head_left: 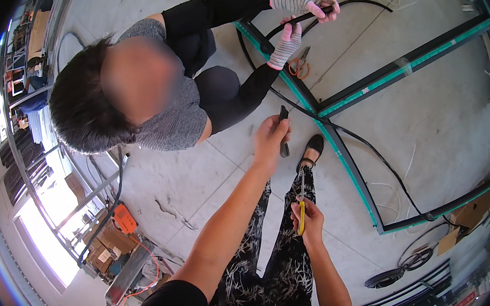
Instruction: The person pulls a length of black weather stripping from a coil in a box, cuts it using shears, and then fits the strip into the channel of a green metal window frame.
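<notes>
My left hand (272, 138) is closed around a short black bar-shaped piece (284, 133), which sticks out above and below the fingers. Lower down, in front of my patterned trousers, my right hand (310, 222) grips a yellow-handled tool (302, 218) with a thin metal shaft; its exact kind is unclear. Across from me a crouching person in striped gloves (295, 0) holds a black rubber-like strip (308, 16) with both hands. From there the long strip runs over a dark metal frame (346, 161) edged with green tape, just right of my left hand.
Orange-handled scissors (300, 66) lie on the floor inside the frame, near the person's gloves. Coiled black strip (401, 271) rests at lower right, near a cardboard box (469, 214). On the left stand a metal rack (57, 224) and an orange box-shaped device (124, 217) with a cord.
</notes>
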